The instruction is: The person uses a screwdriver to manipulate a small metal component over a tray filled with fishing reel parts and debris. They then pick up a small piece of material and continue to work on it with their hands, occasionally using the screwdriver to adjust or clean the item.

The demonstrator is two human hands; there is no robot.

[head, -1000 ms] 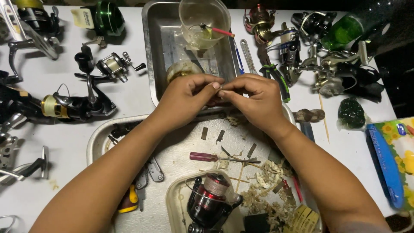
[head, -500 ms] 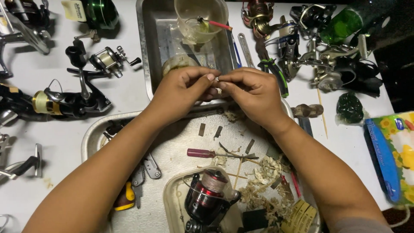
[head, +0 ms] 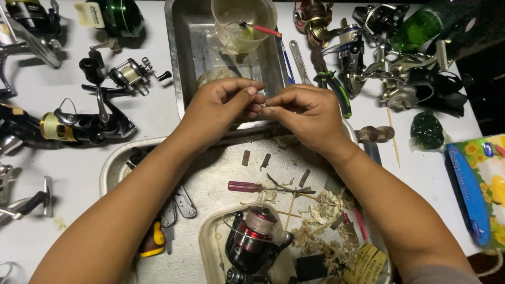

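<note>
Over the white table (head: 158, 113), between two metal trays — a tiny metal part (head: 264, 104) pinched at fingertip height.

Held by both: left hand (head: 223, 108) and right hand (head: 305, 113) closed to a fine pinch, fingertips touching around the part, too small to tell its shape. Just behind, a deep steel tray (head: 181, 58) with a clear plastic cup (head: 242, 23). Below the wrists, a shallow tray (head: 113, 168) with a red-handled screwdriver (head: 244, 186), scraps and shavings; near its front edge, a red-and-black fishing reel (head: 252, 244) in a pale dish. Well apart on both sides — more reels, pliers (head: 334, 87), a green bottle (head: 421, 26).
</note>
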